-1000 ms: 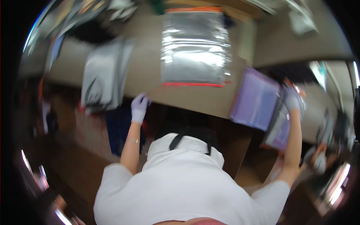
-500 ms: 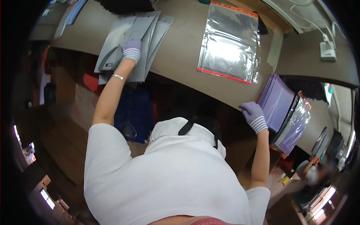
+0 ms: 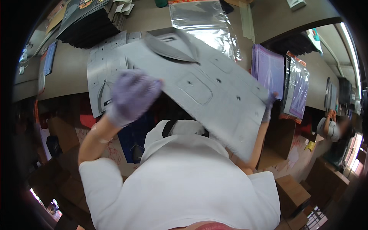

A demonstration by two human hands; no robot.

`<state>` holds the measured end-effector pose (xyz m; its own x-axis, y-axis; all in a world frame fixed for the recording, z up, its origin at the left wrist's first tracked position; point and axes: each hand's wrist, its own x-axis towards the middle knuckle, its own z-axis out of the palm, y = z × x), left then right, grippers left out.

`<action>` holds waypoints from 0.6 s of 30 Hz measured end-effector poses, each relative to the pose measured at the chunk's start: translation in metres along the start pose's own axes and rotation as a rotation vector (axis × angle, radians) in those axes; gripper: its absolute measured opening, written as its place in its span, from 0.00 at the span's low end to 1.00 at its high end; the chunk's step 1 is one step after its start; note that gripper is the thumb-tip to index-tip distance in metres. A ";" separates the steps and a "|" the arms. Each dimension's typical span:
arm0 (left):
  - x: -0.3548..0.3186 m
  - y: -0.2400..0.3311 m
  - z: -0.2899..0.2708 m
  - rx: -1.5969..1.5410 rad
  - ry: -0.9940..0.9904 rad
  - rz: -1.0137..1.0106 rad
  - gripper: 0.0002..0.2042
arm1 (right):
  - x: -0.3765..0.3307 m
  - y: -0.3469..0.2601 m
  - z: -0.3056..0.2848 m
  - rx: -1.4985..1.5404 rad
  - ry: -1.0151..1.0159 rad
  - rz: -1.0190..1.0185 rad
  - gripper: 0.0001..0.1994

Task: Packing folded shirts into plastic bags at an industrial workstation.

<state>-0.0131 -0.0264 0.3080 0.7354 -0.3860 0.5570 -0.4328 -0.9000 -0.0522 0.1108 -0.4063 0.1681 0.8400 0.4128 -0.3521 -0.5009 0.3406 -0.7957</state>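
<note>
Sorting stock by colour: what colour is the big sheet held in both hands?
Grey, with punched holes; the sheet shows in the head view.

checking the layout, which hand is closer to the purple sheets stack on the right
Right. The right hand grips the grey cardboard sheet just beside the purple stack; the left hand is across it.

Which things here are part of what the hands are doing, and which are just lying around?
In hand:
left hand
right hand
grey die-cut card sheet
stack of grey sheets

Lying about:
clear plastic bag
purple sheets
black stack

Clear plastic bag [image 3: 205,23] top centre, red strip; purple flat packs [image 3: 268,74] right, upright.
</note>
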 end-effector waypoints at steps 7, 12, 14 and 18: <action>-0.033 -0.004 0.238 -0.391 -0.269 -0.386 0.10 | -0.067 -0.036 -0.044 -0.926 0.523 -0.497 0.12; -0.020 -0.006 0.355 -0.393 -0.409 -0.429 0.07 | -0.067 0.001 -0.058 -1.480 0.595 -0.659 0.09; -0.018 -0.016 0.379 -0.396 -0.528 -0.496 0.05 | -0.069 0.028 -0.063 -1.458 0.545 -0.444 0.17; -0.007 -0.019 0.379 -0.618 -0.447 -0.499 0.03 | -0.058 0.093 -0.060 -1.312 0.541 -0.298 0.23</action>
<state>0.1876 -0.0838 -0.0091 0.9901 -0.1397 0.0157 -0.1180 -0.7646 0.6336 0.0282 -0.4488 0.0846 1.0000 0.0011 0.0004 0.0012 -0.7712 -0.6366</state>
